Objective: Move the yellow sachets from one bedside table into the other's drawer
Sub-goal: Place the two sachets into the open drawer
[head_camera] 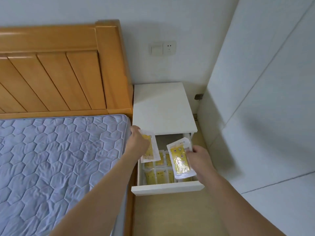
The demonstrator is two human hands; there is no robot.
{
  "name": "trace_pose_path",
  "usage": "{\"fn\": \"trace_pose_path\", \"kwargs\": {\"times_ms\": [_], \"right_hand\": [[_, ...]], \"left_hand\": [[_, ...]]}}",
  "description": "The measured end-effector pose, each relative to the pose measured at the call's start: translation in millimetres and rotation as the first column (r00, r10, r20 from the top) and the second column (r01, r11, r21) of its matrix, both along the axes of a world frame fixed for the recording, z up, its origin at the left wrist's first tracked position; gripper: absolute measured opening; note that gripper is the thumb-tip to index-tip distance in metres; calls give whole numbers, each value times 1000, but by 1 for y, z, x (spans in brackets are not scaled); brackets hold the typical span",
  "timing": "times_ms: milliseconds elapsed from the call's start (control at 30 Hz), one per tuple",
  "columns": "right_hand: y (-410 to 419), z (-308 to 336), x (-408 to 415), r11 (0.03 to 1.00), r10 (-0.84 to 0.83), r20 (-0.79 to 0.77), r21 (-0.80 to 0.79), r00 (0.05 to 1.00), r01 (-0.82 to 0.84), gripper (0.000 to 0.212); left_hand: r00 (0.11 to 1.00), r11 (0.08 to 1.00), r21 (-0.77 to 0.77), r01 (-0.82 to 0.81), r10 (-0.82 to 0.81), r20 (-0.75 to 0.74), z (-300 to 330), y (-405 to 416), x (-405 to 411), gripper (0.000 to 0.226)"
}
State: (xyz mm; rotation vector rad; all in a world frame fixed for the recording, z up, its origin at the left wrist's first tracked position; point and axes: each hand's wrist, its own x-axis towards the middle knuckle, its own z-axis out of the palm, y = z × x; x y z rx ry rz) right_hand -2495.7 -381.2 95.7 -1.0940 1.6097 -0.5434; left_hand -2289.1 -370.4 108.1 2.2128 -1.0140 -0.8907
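Sachets, one gripped in each hand, left hand (139, 142) and right hand (199, 155), hang above the open drawer (167, 187)

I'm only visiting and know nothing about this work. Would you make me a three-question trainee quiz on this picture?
1. True or false: the drawer of the bedside table is pulled open.
2. What does the right hand hold? A) a phone B) a yellow sachet C) nothing
3. Fill in: the left hand holds its sachet over the drawer's ____ side, next to the bed.

Key
1. True; more sachets lie inside it.
2. B, the tilted sachet, gripped at its upper edge.
3. Left.
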Motion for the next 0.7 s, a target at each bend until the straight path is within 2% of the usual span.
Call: {"fn": "trace_pose_path", "kwargs": {"times_ms": [100,167,267,333,533,600,667,700], "right_hand": [[-37,-87,19,994,80,-64,75,995,-76,22],[-55,-145,29,985,127,-87,128,988,-115,21],[-69,-223,41,971,160,-140,198,977,-131,15],[-73,-263,48,957,182,-152,253,972,-139,18],[-68,-334,72,908,286,-166,362,944,-211,29],[-64,-345,83,882,321,-147,406,936,-239,25],[-62,-352,94,851,364,-112,444,925,-282,20],[-61,-354,101,838,380,-92,455,920,-300,23]], "left_hand": [[980,978,120,169,-179,86,-94,-45,14,51],[955,933,239,270,-291,55,-156,-73,21,44],[942,874,363,324,-333,-40,-238,-107,34,42],[930,844,415,340,-368,-13,-284,-124,39,39],[805,706,555,440,-584,105,-364,-157,45,35],[752,661,612,434,-640,158,-378,-162,46,33],[666,618,685,387,-701,256,-387,-164,42,30],[593,592,723,356,-741,315,-389,-165,41,29]]}}
